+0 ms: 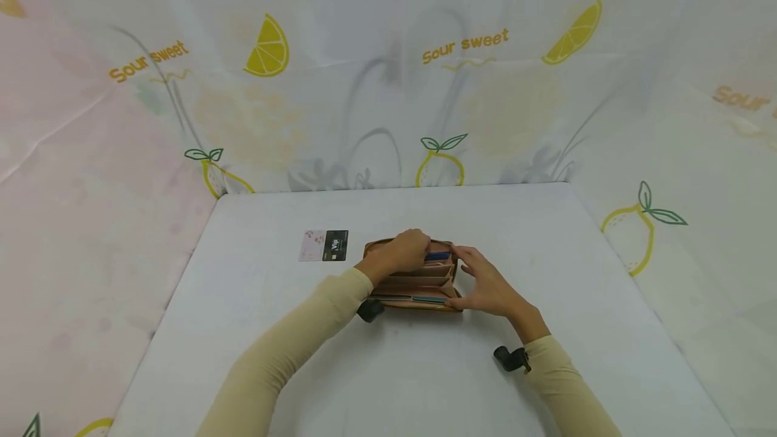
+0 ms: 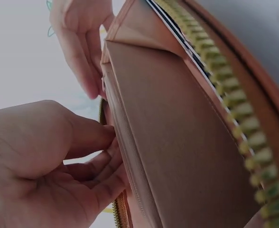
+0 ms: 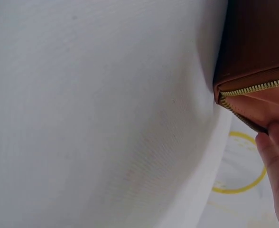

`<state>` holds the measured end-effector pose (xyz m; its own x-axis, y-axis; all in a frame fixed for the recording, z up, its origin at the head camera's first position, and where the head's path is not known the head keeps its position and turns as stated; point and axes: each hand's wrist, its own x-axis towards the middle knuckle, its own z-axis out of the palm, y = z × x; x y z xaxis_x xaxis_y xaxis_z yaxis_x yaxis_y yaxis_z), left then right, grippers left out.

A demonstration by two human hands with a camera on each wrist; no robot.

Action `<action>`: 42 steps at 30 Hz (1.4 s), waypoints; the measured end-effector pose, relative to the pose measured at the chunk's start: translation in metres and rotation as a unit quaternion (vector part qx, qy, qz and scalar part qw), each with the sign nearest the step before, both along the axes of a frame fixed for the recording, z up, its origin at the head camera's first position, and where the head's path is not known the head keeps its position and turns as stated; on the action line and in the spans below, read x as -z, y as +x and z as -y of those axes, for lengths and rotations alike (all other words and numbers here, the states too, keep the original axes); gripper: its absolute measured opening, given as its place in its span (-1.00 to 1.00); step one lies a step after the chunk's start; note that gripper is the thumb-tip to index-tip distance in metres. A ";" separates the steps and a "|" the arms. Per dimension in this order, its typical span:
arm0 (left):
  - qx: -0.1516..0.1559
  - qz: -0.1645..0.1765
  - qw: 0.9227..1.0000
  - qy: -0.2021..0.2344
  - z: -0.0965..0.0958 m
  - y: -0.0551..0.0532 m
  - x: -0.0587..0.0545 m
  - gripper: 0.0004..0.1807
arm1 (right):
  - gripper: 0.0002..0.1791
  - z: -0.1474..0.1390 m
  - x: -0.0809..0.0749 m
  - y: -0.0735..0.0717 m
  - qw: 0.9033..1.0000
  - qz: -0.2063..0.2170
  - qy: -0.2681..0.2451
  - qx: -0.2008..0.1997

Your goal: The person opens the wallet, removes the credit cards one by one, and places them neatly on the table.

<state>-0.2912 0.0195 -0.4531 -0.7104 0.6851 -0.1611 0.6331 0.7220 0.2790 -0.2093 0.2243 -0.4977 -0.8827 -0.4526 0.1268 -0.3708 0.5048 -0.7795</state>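
A brown zip-around wallet (image 1: 419, 292) stands unzipped on the white table, its pleated compartments facing up. My left hand (image 1: 408, 250) reaches over it into the far compartment. In the left wrist view, the thumb and bent fingers of the left hand (image 2: 49, 161) come together behind a divider (image 2: 134, 156); I cannot tell whether they pinch a card there. A blue card (image 1: 437, 256) shows beside those fingers. My right hand (image 1: 488, 285) grips the wallet's right end, thumb at the near edge and fingers at the far edge. More cards (image 1: 427, 299) sit in the near slots.
Left of the wallet, a pink card (image 1: 312, 246) and a black VIP card (image 1: 335, 245) lie side by side on the table (image 1: 267, 302). A lemon-print cloth (image 1: 364, 86) hangs behind. Black wrist cameras (image 1: 512, 359) are strapped near both hands.
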 end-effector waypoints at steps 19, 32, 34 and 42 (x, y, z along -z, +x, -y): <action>-0.002 0.020 1.000 0.019 0.003 -0.004 0.002 -0.86 | 0.18 0.003 -0.001 0.000 1.000 -0.003 -0.006 0.004; -0.003 -0.005 0.998 0.070 0.007 -0.006 0.001 -0.85 | 0.21 0.000 -0.001 -0.001 1.000 -0.011 -0.002 -0.006; 0.002 -0.001 0.997 0.082 0.009 -0.006 -0.002 -0.83 | 0.21 0.000 -0.001 -0.001 1.000 -0.009 -0.003 -0.004; 0.006 -0.023 0.994 0.104 0.009 -0.006 0.002 -0.72 | 0.18 0.008 -0.015 0.007 1.000 -0.003 -0.009 0.002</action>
<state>-0.2969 0.0104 -0.4546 -0.7058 0.7082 0.0181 0.6565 0.6443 0.3923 -0.2021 0.2162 -0.4832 -0.8832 -0.4472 0.1412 -0.3746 0.4917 -0.7861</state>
